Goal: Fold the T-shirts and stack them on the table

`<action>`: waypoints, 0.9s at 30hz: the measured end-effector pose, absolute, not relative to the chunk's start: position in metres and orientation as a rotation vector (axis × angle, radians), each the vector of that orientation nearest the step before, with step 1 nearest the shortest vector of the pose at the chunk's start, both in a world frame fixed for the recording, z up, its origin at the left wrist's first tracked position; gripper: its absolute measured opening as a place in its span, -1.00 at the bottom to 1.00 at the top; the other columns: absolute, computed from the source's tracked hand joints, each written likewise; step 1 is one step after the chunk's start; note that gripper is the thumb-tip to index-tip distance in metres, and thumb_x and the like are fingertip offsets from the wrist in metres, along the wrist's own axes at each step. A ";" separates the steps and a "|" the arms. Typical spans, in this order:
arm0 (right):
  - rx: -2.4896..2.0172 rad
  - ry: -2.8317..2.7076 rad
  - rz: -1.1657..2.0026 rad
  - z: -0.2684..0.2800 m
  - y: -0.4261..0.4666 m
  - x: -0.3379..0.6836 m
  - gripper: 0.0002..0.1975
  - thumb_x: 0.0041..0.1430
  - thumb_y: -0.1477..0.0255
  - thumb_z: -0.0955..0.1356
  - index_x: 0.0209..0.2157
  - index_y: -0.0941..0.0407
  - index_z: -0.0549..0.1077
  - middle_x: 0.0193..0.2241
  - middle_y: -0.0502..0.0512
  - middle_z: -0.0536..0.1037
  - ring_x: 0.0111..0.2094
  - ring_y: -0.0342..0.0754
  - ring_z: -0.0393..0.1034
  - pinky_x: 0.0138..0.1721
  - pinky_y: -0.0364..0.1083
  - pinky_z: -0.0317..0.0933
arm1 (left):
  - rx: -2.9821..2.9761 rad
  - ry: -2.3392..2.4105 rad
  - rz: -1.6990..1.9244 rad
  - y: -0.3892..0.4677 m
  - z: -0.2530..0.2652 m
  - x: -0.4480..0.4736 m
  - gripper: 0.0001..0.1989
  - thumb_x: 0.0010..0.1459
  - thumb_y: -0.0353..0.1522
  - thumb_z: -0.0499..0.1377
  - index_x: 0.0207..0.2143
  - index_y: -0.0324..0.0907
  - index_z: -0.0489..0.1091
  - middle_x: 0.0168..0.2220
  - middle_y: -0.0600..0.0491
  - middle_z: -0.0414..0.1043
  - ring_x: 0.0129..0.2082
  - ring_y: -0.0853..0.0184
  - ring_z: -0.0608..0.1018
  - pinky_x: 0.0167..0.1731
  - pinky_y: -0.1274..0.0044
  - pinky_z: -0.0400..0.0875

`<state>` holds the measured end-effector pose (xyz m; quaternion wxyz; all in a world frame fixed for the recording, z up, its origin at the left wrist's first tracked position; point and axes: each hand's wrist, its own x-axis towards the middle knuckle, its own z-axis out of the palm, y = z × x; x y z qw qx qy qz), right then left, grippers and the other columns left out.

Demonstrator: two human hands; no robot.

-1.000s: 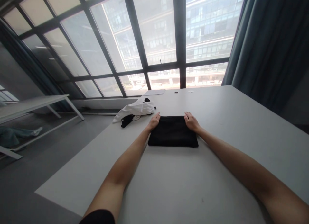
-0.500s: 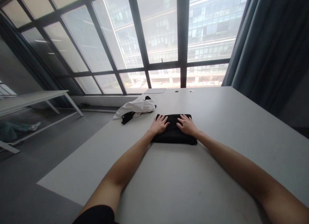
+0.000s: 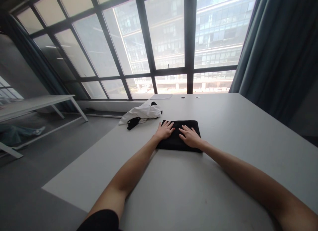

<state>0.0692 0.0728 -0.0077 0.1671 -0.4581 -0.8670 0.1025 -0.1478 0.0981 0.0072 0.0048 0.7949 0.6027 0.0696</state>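
A folded black cloth (image 3: 179, 143), roughly rectangular and flat, lies on the white table in front of me. What kind of garment or cloth it is, I cannot tell. My left hand (image 3: 164, 130) rests on its left part, palm down and fingers stretched out. On its right part lies my right hand (image 3: 190, 136), also flat with the fingers spread. Neither hand grips the cloth; both press or lie on its top. Beyond my left hand is a crumpled white and black cloth heap (image 3: 142, 113).
The white table (image 3: 236, 131) reaches back toward tall windows, with a flat pale sheet (image 3: 161, 96) at its far edge. Blue-grey curtains (image 3: 268, 52) hang on the right. Another white table (image 3: 37, 103) stands at the left across the grey floor.
My right hand has slid a little inward and nearer over the black cloth. My left hand stays at nearly the same spot on it. The camera view has shifted slightly.
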 end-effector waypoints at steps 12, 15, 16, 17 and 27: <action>-1.405 -2.278 0.235 -0.015 0.097 0.082 -0.47 0.42 0.45 0.12 0.36 0.19 0.25 0.41 0.26 0.17 0.44 0.08 -0.04 0.39 0.17 -0.13 | 2.538 1.720 0.269 0.064 0.004 -0.088 -0.39 0.45 -0.16 -0.12 0.43 -0.24 0.09 0.46 -0.18 -0.01 0.47 -0.01 0.02 0.36 0.02 -0.06; -1.402 -2.246 0.194 -0.015 0.101 0.086 -0.46 0.44 0.36 0.16 0.38 0.20 0.22 0.43 0.28 0.12 0.45 0.11 -0.09 0.40 0.21 -0.18 | 2.571 1.802 0.408 0.072 0.008 -0.100 -0.42 0.46 -0.15 -0.11 0.42 -0.20 0.13 0.45 -0.15 0.04 0.46 0.03 0.05 0.38 0.06 -0.11; -1.414 -2.281 0.209 -0.016 0.101 0.087 -0.46 0.44 0.33 0.17 0.37 0.20 0.24 0.42 0.29 0.13 0.46 0.13 -0.10 0.40 0.23 -0.20 | 2.561 1.833 0.411 0.076 0.008 -0.104 -0.41 0.46 -0.15 -0.10 0.42 -0.19 0.13 0.45 -0.15 0.03 0.46 0.03 0.04 0.39 0.06 -0.14; -1.428 -2.320 0.231 -0.018 0.102 0.087 -0.47 0.44 0.32 0.19 0.35 0.19 0.26 0.42 0.30 0.14 0.46 0.14 -0.10 0.40 0.25 -0.21 | 2.538 1.852 0.384 0.079 0.006 -0.107 -0.40 0.45 -0.13 -0.08 0.42 -0.19 0.12 0.46 -0.16 0.02 0.46 0.02 0.03 0.39 0.06 -0.15; -1.437 -1.726 0.536 0.019 0.119 0.115 -0.56 0.33 0.44 0.24 0.16 0.27 0.46 0.17 0.36 0.50 0.20 0.08 0.38 0.26 0.01 0.20 | 2.018 1.890 0.766 0.098 0.032 -0.170 -0.47 0.29 -0.26 0.17 0.26 -0.25 0.35 0.32 -0.22 0.31 0.36 0.06 0.29 0.34 0.32 0.11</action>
